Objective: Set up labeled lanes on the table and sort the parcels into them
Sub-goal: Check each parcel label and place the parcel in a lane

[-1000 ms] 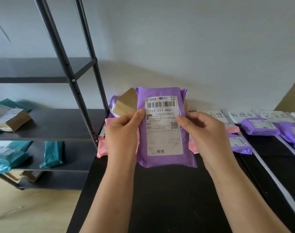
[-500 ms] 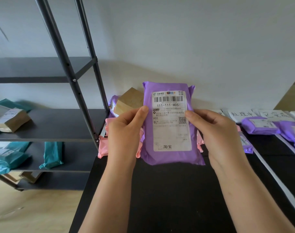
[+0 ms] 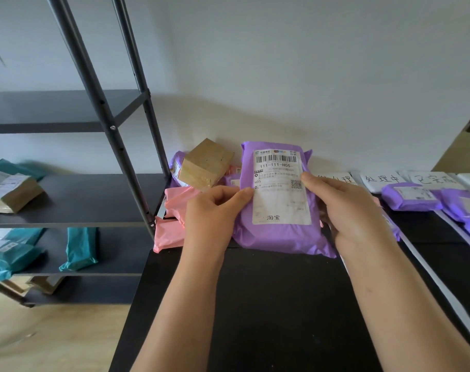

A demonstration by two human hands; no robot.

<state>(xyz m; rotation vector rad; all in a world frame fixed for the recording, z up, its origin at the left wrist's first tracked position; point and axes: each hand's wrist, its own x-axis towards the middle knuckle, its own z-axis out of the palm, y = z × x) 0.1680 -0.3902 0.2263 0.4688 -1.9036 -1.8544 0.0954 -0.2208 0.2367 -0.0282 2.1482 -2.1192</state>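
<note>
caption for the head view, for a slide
Left hand and right hand hold a purple parcel, label facing the camera, at the black table.

White wall (image 3: 282, 63), dark metal shelving (image 3: 67, 200), wooden floor (image 3: 54, 339)

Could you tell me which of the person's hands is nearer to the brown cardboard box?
Left. The left hand grips the purple parcel right beside the box; the right hand holds the parcel's far side.
</note>
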